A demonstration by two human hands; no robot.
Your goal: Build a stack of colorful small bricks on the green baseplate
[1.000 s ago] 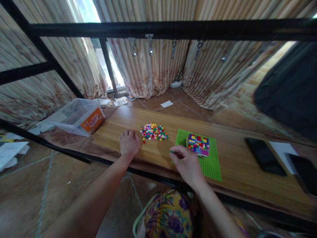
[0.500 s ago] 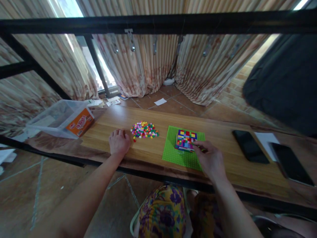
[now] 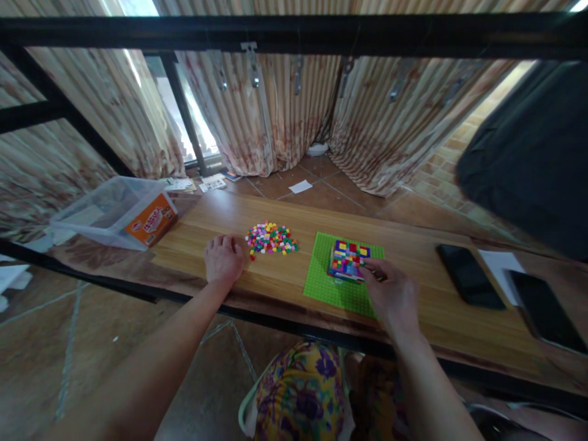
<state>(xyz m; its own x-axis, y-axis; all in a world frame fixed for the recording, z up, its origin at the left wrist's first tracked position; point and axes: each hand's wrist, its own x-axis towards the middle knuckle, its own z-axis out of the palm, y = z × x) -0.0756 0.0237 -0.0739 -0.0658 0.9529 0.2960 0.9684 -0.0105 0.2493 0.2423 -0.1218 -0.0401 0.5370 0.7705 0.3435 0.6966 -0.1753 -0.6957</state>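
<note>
A green baseplate (image 3: 327,286) lies on the wooden table (image 3: 427,306). On it stands a block of many-coloured small bricks (image 3: 346,258). My right hand (image 3: 390,295) rests at the block's near right corner, fingers pinched together on a small piece that I cannot make out. To the left lies a loose pile of coloured bricks (image 3: 271,238). My left hand (image 3: 223,258) lies on the table just left of that pile, fingers curled under, with nothing visible in them.
A clear plastic box with an orange label (image 3: 120,212) stands at the table's left end. Two dark phones (image 3: 468,276) (image 3: 544,311) and a white sheet (image 3: 503,262) lie at the right. Black metal bars (image 3: 294,30) cross overhead. Curtains hang behind.
My right hand went from the baseplate's near left edge over to the right side of the brick block. The left hand stayed beside the pile.
</note>
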